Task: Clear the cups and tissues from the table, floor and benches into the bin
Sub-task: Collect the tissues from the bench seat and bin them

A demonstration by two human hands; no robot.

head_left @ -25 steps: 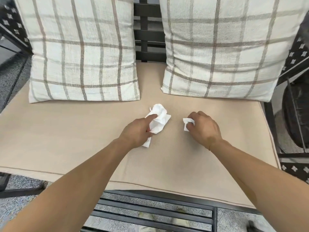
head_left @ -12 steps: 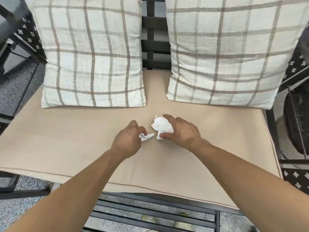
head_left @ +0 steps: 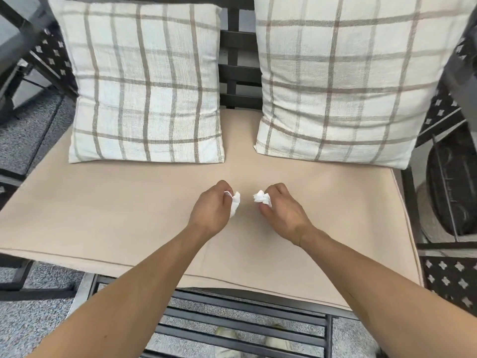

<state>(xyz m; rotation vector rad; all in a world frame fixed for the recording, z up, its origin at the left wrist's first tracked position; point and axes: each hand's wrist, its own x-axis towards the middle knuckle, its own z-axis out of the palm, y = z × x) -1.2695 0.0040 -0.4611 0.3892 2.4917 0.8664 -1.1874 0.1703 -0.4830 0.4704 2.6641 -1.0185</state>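
Observation:
Both my hands hover over the middle of a beige bench cushion. My left hand is closed around a crumpled white tissue, whose tail hangs out between thumb and fingers. My right hand is closed on a second, smaller white tissue wad at its fingertips. The two hands are a short gap apart, tissues facing each other. No cups and no bin are in view.
Two plaid pillows lean against the dark slatted bench back. A black slatted metal table stands in front of the bench, grey carpet under it. Dark metal furniture stands at the right.
A second ago the tissues lay on the cushion under my fingers. Both are now gathered into my fists and lifted slightly, and my hands have drawn apart and toward me.

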